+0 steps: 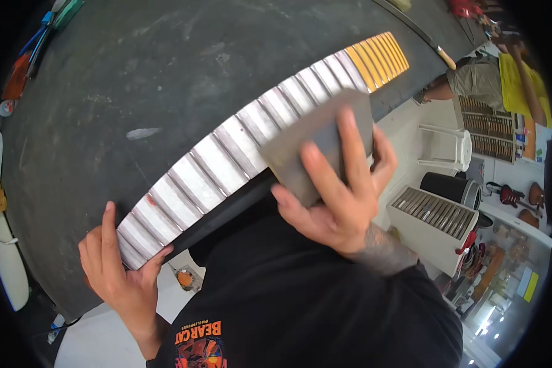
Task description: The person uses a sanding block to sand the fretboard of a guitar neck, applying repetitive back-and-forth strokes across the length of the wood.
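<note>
A guitar neck (193, 175) lies slantwise along the bench edge. Silvery-white tape covers most of its fretboard between the metal frets, and yellow tape (377, 59) covers the closely spaced frets at the far right end. Thumb and fingers of my left hand (119, 270) are closed round the near left end. My right hand (343, 199) grips a flat grey block (313, 138) with its fingertips spread over the face. The block is tilted and overlaps the middle of the neck; whether it touches the frets cannot be told. The block's far side is hidden.
The dark bench top (104, 86) reaches away from me. A long file (432, 43) lies at its far right, and hand tools (43, 37) line the left rim. To the right are a person in a yellow shirt (524, 86), a white stool (444, 147) and a cabinet (426, 236).
</note>
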{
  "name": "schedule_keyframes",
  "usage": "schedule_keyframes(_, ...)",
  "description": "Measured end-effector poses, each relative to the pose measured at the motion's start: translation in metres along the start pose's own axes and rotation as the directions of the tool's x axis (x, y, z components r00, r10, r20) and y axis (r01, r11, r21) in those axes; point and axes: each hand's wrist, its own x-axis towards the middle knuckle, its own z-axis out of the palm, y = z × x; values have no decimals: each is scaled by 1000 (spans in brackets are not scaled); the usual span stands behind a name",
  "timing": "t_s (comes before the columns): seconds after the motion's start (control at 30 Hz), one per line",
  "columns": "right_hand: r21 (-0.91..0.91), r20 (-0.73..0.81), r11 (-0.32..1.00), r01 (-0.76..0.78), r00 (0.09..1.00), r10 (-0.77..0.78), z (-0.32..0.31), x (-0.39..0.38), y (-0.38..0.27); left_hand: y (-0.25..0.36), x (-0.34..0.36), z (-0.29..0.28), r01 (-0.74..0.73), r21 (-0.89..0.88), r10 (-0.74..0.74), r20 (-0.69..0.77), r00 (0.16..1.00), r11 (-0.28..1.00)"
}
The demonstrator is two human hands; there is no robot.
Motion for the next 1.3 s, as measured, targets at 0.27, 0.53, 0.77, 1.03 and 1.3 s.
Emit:
schedule_keyframes(0.27, 0, 67, 999, 50, 997, -50, 8, 12, 0, -2, -1, -3, 16, 8, -16, 5, 1000, 1000)
schedule_keyframes(0.53, -65, 60, 996, 65, 996, -61, 23, 23, 1, -3, -3, -3, 61, -13, -60, 51, 997, 998)
schedule_keyframes(0.77, -20, 42, 996, 83, 996, -82, 17, 4, 3, -3, -1, 1, 16, -5, -16, -1, 1000, 1000)
schedule_keyframes(1.03, -22, 89, 998, 50, 995, -48, -5, -16, 0, 0, 0, 0, 0, 22, -1, 9, 1000, 1000)
schedule_keyframes(1.3, -43, 139, 999, 25, 990, -18, -24, -46, 2, 2, 2, 1, 39, 14, -39, 7, 999, 999)
